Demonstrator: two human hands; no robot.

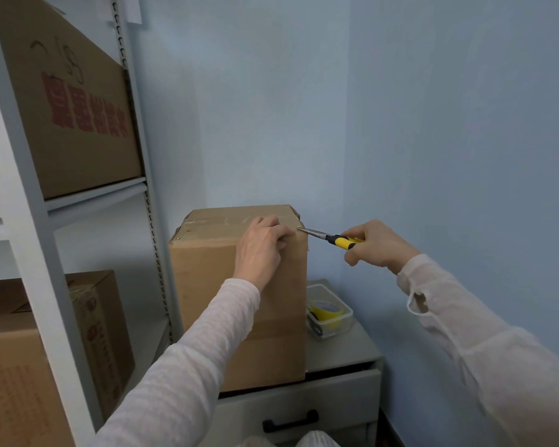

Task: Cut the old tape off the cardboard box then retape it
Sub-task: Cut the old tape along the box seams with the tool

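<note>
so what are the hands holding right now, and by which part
The right hand grips the utility knife by its yellow-and-black handle; the left hand curls over the top front edge of the cardboard box, near its right corner.

Brown cardboard box upright on the bench, closed under wrinkled clear old tape; cutter tip at its top right edge.

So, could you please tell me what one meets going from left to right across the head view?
Upper shelf box → perforated shelf post → left hand, gripping the top edge of the cardboard box → utility knife → right hand, holding it.
</note>
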